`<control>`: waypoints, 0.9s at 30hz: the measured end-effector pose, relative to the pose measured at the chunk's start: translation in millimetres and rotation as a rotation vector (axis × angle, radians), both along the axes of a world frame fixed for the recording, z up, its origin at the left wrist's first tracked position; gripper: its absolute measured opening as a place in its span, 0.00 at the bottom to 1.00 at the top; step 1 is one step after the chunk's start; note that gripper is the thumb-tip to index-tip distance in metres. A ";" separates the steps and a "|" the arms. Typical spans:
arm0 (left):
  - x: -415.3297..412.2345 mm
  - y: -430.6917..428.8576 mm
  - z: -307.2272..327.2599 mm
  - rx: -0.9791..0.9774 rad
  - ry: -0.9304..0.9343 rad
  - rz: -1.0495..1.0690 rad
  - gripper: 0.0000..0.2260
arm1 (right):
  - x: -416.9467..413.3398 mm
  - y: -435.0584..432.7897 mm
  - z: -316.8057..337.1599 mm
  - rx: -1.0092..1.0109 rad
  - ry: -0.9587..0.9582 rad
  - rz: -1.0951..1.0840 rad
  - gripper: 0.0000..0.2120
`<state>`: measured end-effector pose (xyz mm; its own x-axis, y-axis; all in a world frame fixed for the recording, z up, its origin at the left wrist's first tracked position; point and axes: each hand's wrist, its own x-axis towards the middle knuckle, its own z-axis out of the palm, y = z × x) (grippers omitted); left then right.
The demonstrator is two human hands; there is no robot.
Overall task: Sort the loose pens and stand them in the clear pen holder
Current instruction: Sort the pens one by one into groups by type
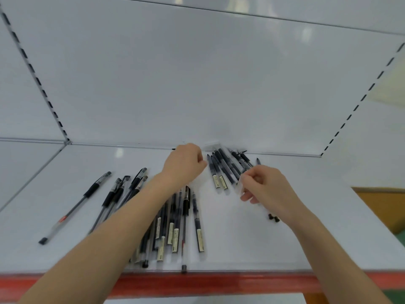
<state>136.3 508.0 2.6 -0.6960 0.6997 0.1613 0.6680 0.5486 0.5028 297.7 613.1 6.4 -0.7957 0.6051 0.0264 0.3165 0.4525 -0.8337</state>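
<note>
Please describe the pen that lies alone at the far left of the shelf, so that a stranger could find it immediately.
Start from the white shelf with the red front edge and go to its left side, beyond the left forearm. There one gel pen lies diagonally, apart from the nearest pile of pens. It has a black rubber grip, a clear barrel with a small red mark, and touches no other pen.

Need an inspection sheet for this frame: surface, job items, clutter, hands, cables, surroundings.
Surface: white shelf with a red front edge.
Job's things: loose pens in three groups, left pens, centre pile partly under the left forearm, back pens; clear pen holder at the back wall, barely visible.
Clutter: small dark bits by the right wrist.
Hands: left hand curled, contents hidden; right hand pinching a clear pen.
Cables: nothing seen.
Surroundings: white back panel, slotted uprights.
</note>
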 end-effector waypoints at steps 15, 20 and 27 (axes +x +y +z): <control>-9.7 37.3 -8.0 -0.154 -0.177 0.034 0.17 | 13.2 12.6 -5.1 -0.069 0.131 -0.054 0.03; -4.4 20.6 16.4 0.194 -0.405 0.002 0.08 | 6.4 12.1 6.6 -0.196 0.315 -0.024 0.03; 33.5 -21.5 45.6 0.741 -0.567 -0.076 0.07 | -8.2 4.4 31.1 -0.444 0.464 0.049 0.05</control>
